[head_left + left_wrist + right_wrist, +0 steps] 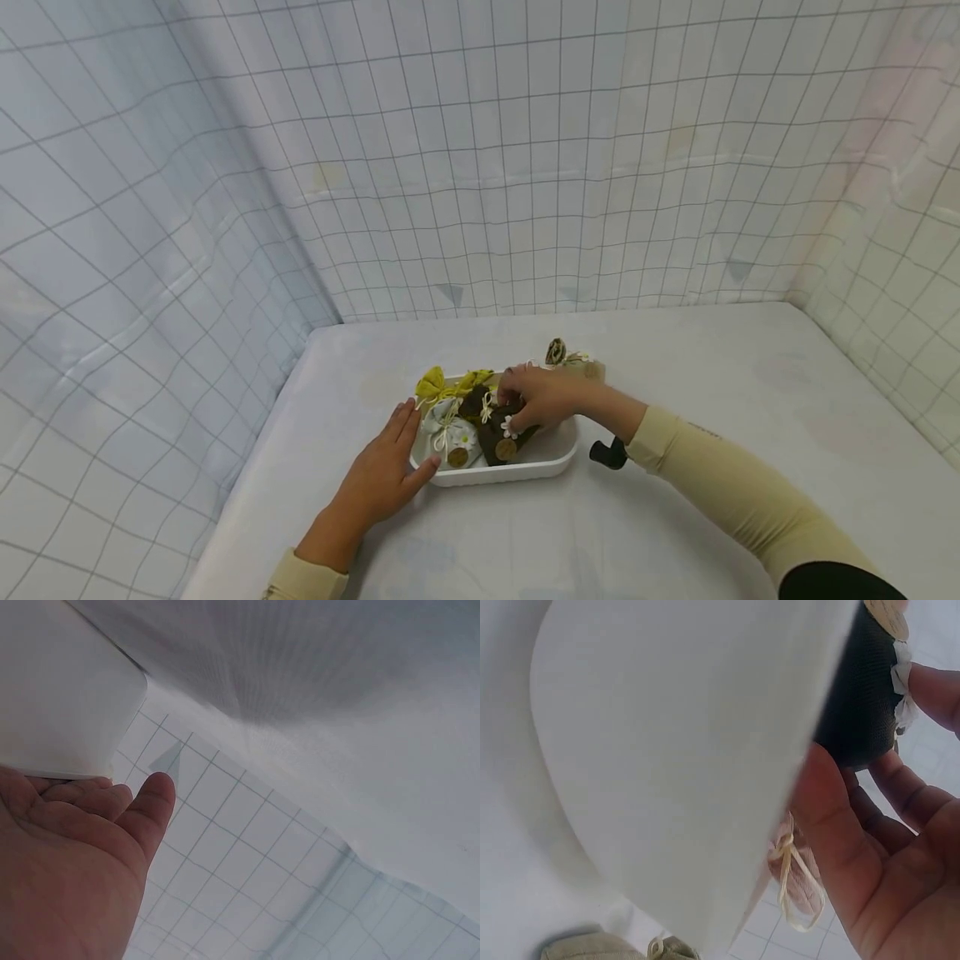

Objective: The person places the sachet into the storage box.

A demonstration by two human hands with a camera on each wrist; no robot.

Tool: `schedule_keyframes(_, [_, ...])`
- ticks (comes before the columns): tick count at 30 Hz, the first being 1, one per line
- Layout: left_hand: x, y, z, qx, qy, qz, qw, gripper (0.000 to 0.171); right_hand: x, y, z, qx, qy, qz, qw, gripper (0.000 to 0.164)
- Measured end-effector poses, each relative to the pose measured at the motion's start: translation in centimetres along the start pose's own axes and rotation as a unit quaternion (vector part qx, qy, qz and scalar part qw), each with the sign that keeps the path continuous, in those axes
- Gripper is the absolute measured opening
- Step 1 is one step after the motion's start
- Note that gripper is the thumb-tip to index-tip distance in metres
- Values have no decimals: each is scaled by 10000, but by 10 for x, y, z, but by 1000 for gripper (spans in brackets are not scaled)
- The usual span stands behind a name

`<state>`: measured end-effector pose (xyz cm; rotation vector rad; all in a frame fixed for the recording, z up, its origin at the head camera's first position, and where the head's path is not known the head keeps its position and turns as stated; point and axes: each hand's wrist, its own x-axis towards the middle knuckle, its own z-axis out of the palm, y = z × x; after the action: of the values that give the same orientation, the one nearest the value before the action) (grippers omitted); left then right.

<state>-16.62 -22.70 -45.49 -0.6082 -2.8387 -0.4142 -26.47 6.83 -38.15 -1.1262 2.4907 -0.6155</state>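
Note:
A white tray [525, 475] holds several small drawstring pouches. At its front left lies a pale floral pouch [459, 439] with a cord bow and a round tan tag. Beside it is a dark pouch [495, 437] with a white flower trim and a similar tag. My right hand [543, 396] grips this dark pouch, thumb at the flower; the right wrist view shows the dark cloth [862, 697] between thumb and fingers. My left hand [386, 467] rests against the tray's left side with fingers extended. Yellow pouches [431, 385] sit at the back left, partly hidden.
An olive-beige pouch [588, 367] lies on the white table [675, 358] behind my right forearm, outside the tray. A pink pouch [802, 877] with a cream cord shows in the right wrist view. White grid-patterned curtains [525, 167] enclose the table's back and sides.

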Motion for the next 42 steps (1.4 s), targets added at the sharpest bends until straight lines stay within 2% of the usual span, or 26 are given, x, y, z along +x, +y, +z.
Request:
schedule_keyframes(13, [0, 1, -1, 28, -24, -58, 10000, 82, 6, -8, 10, -791, 131, 207, 9966, 28])
schedule_keyframes(22, [0, 1, -1, -13, -30, -41, 10000, 81, 10, -11, 15, -80, -227, 111, 9996, 28])
schedule_keyframes(34, [0, -1, 1, -24, 27, 19, 10000, 82, 8, -9, 17, -10, -286, -71, 9996, 31])
schedule_keyframes(42, [-1, -1, 1, -49, 18, 8, 10000, 81, 5, -3, 15, 35, -268, -302, 9992, 24])
